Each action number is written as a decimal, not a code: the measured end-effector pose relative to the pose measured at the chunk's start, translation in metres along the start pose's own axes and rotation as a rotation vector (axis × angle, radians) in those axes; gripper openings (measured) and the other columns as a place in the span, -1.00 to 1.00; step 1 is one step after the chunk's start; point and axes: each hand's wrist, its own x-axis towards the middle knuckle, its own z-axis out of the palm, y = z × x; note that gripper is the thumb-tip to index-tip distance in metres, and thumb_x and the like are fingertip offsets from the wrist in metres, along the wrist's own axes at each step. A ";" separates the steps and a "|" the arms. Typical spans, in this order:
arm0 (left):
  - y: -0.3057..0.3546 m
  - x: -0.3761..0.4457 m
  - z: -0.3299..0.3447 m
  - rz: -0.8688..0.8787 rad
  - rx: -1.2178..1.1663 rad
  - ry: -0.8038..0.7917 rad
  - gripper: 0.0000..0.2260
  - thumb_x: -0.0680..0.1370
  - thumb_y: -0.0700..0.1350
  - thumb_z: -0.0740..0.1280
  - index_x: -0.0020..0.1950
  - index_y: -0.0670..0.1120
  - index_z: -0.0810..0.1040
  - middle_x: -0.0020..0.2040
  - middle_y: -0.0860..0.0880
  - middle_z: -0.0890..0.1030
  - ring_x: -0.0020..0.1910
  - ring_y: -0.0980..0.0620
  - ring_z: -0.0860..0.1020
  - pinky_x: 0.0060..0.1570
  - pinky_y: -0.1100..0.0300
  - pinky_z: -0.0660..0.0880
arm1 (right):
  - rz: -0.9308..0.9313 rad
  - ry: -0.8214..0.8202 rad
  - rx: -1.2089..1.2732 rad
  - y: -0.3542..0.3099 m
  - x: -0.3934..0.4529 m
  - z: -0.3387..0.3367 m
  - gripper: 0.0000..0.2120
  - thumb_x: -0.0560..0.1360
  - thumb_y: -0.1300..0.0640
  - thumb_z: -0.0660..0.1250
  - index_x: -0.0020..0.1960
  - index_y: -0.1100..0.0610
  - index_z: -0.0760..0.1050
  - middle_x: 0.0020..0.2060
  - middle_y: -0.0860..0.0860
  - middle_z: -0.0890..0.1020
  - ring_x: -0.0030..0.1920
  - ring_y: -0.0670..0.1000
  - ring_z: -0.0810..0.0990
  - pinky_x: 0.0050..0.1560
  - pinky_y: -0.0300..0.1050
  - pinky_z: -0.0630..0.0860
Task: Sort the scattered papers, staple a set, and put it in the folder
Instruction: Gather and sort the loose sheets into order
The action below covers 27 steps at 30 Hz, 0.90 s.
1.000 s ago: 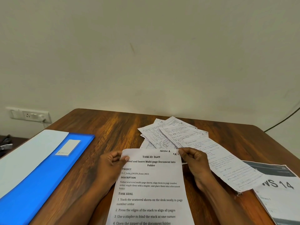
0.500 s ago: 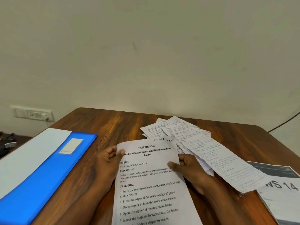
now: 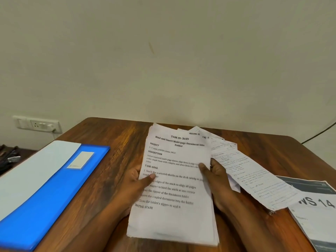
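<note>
The printed instruction sheet (image 3: 174, 182) is taken as the reference for all positions. It is the top page of what appears to be a thin set of pages, judging by the layered edges at its near end.

The left hand (image 3: 135, 184) is closed on the sheet's left edge, thumb on the printed face and fingers out of sight beneath. The right hand (image 3: 216, 179) is closed on the right edge in the same manner, thumb on top. Whether the lower pages are equally secured by either grip cannot be told.

The handwritten loose pages (image 3: 241, 171) lie fanned to the right of the sheet and partly behind it, some passing under the right hand. A booklet marked "WS 14" (image 3: 316, 213) lies further right, at the edge of the wooden table (image 3: 116, 135). The blue document folder (image 3: 47, 193) lies well apart to the left of the sheet, flat, with a pale label on it. No stapler is visible in this view.

Risks, as judgement:
- Sorting appears at an early stage. The pages beyond the sheet are not yet squared, so stapling now would bind a misaligned or incomplete set.
- The grip is at mid-length only, so the near end of the set may droop or fan apart.
- Loose pages under the right hand may be dragged along and disordered.
- The "WS 14" booklet could be gathered in by mistake.
</note>
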 end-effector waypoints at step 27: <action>-0.007 0.021 -0.029 0.273 0.049 0.502 -0.80 0.62 -0.22 0.42 0.23 -0.12 0.61 0.08 -0.10 0.75 0.00 -0.15 0.74 0.01 -0.20 0.68 | 0.180 -0.277 -0.221 -0.023 -0.012 -0.019 -0.72 0.55 0.46 0.39 0.22 0.28 0.61 -0.07 0.34 0.73 -0.05 0.26 0.77 -0.14 -0.05 0.74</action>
